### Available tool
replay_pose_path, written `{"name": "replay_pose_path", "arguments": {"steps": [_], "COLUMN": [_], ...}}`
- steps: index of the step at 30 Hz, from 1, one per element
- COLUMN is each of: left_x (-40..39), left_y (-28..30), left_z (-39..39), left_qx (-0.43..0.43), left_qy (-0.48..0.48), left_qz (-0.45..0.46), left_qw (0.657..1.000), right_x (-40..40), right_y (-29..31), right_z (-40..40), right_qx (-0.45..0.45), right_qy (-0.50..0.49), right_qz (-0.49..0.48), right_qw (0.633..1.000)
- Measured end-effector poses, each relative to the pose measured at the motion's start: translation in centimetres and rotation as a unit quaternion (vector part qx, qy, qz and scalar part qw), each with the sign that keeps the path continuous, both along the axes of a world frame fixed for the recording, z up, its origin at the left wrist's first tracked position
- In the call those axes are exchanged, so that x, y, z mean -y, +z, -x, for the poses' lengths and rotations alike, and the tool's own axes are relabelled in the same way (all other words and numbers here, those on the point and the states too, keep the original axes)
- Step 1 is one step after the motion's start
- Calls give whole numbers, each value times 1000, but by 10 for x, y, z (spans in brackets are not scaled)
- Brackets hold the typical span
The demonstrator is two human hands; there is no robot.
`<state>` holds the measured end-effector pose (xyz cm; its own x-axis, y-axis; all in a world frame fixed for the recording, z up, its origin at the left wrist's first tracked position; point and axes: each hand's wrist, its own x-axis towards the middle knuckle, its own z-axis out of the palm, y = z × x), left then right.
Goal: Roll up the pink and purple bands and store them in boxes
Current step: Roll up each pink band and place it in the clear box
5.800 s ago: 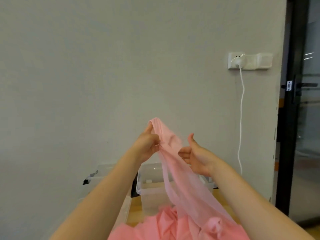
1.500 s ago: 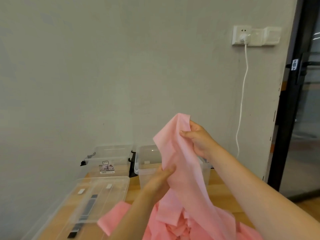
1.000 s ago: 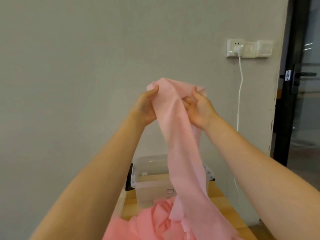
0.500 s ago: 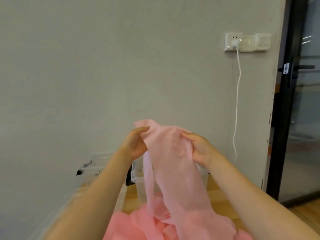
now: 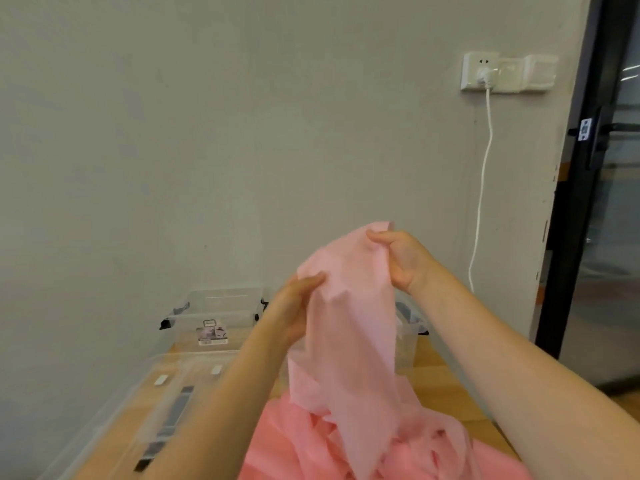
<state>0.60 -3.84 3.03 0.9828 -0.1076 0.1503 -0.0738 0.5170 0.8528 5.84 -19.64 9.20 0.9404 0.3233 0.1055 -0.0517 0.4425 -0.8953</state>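
A long pink band (image 5: 349,327) hangs from both hands in front of me, its lower length bunched in a loose heap on the wooden table (image 5: 446,379). My right hand (image 5: 403,261) pinches the band's top edge, higher up. My left hand (image 5: 294,306) grips the band's left edge, lower and closer to me. A clear plastic box (image 5: 221,317) stands at the back left by the wall. A second clear box (image 5: 407,337) stands behind the band, mostly hidden. No purple band is in view.
A clear box lid (image 5: 166,400) with black strips lies flat at the left of the table. A white cable (image 5: 483,188) hangs from a wall socket (image 5: 481,72) at the right. A black-framed glass door (image 5: 595,188) stands at the far right.
Both hands have stayed on the pink band. My left hand has dropped lower than the right, and the view has tilted down, showing the left box and lid again.
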Motion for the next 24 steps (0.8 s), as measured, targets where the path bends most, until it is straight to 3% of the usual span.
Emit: {"name": "replay_pose_path", "arguments": {"steps": [3, 6, 12, 15, 21, 24], "left_x": [-3, -10, -6, -4, 2, -9], "left_y": [37, 39, -69, -88, -28, -20], "left_z": [-3, -8, 11, 11, -10, -22], "left_qx": [53, 74, -59, -105, -41, -48], "left_qy": [24, 20, 24, 40, 68, 80], "left_qz": [-21, -24, -32, 21, 53, 16], "left_qw": [998, 997, 997, 993, 995, 996], "right_x": [3, 7, 11, 6, 4, 7], "right_y": [26, 19, -144, -175, -117, -101], "right_z": [-9, -7, 33, 57, 32, 16], "right_qx": [39, 17, -183, -215, -100, -65], "right_qy": [-28, -9, 113, 171, -7, -47], "right_qz": [-8, -32, -5, -14, -97, -52], "right_qw": [999, 999, 977, 961, 990, 995]}}
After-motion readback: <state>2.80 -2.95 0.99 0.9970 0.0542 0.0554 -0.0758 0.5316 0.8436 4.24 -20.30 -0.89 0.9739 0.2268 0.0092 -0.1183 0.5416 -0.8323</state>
